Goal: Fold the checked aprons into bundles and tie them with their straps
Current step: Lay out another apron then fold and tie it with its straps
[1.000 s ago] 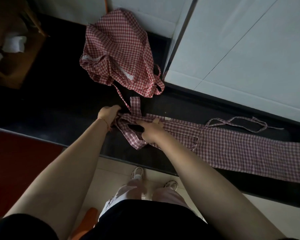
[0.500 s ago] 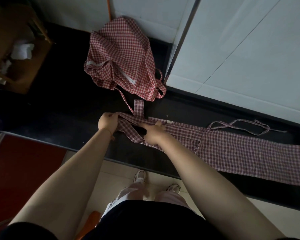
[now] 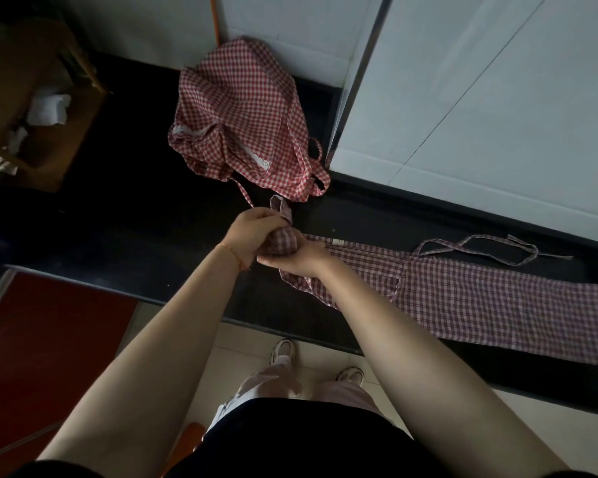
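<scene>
1. Two hands, left hand (image 3: 256, 229) and right hand (image 3: 299, 257), grip the rolled end of the long checked apron (image 3: 480, 298) at frame centre (strip trailing right)
2. A crumpled apron (image 3: 242, 122) lies above, upper centre

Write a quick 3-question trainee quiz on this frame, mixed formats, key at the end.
1. True or false: both hands are on the same apron.
2. Multiple choice: where does the crumpled apron lie? A) on the red mat B) on the dark counter against the white wall C) on the floor tiles by the shoes
3. Short answer: which end of the long folded apron is being rolled up?

Key
1. True: the left hand and right hand both grip the rolled end.
2. B
3. The end nearest the crumpled apron; the loose straps lie further along, not yet tied.
</scene>
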